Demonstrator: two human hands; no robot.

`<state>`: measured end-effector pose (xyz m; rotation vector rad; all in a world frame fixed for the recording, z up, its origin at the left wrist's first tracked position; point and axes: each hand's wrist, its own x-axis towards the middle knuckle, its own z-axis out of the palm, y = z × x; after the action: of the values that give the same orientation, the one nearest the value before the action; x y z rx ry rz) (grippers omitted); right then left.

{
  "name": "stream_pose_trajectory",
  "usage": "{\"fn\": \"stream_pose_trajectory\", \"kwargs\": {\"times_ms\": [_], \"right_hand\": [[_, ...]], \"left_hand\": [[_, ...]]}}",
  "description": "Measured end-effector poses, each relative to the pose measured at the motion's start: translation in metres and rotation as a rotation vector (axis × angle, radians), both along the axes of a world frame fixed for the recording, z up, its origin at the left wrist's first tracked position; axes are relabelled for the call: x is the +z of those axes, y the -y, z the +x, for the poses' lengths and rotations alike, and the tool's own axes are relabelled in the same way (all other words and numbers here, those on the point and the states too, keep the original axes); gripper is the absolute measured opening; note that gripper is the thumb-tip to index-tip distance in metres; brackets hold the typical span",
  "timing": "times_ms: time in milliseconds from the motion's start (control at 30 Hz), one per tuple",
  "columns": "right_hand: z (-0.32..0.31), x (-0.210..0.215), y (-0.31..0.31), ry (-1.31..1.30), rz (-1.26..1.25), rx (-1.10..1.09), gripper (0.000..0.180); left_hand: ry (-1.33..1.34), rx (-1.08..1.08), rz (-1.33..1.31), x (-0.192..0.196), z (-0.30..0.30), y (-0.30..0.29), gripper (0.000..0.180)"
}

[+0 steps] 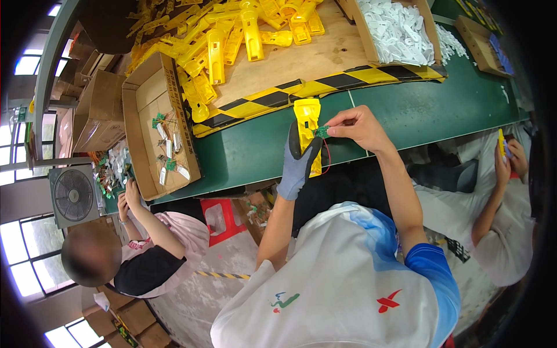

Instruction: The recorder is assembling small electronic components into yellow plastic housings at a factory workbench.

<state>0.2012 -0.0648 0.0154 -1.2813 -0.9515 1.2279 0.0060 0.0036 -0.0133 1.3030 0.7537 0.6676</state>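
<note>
A person in a white and blue shirt works at a long green table [406, 110], seen from above. The left hand [299, 162], in a grey-blue glove, is wrapped around a yellow plastic housing [307, 124] and holds it upright over the table's near edge. The bare right hand [357, 124] pinches a small green circuit board [322, 131] against the housing, with thin red wires [328, 156] hanging from the board.

Farther back on the table lies a wooden board [301, 58] edged with yellow and black striped tape, heaped with more yellow housings [232, 32]. To its right, a cardboard box [362, 29] is full of white plastic parts [397, 29]. To its left, a shallow cardboard tray [145, 93] holds a scatter of small green boards.

On the person's left sits a co-worker in a pink and black top [156, 255], hands at the table edge. On the right, another co-worker in white [505, 232] holds a yellow piece. A red stool [223, 217] stands under the table. A box fan [72, 195], stacked cartons and bright windows fill the room's left side.
</note>
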Motion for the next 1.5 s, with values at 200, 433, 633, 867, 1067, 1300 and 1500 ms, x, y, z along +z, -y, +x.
{"fn": "stream_pose_trajectory", "kwargs": {"times_ms": [200, 433, 633, 867, 1067, 1300, 1500], "right_hand": [[-0.022, -0.004, -0.009, -0.135, 0.086, -0.161, 0.018], [-0.029, -0.009, -0.008, -0.118, 0.103, -0.213, 0.018], [-0.035, -0.011, -0.005, -0.13, 0.135, -0.242, 0.016], [-0.042, -0.01, -0.006, -0.099, 0.129, -0.293, 0.012], [-0.055, 0.0, -0.004, -0.127, 0.042, -0.353, 0.015], [-0.071, -0.007, -0.004, 0.063, 0.084, -0.409, 0.015], [-0.078, -0.011, -0.01, 0.109, 0.194, -0.402, 0.013]], "left_hand": [[0.148, -0.066, -0.228, 0.024, 0.003, 0.007, 0.043], [0.119, -0.04, -0.154, 0.01, 0.001, 0.005, 0.044], [0.122, -0.061, -0.168, 0.013, 0.0, 0.006, 0.043], [0.189, 0.001, -0.373, 0.021, 0.004, 0.004, 0.031], [0.198, 0.091, -0.318, 0.017, 0.006, 0.005, 0.028], [0.143, 0.212, -0.203, 0.003, 0.003, 0.004, 0.03], [0.233, 0.146, -0.293, -0.004, -0.003, 0.0, 0.03]]}}
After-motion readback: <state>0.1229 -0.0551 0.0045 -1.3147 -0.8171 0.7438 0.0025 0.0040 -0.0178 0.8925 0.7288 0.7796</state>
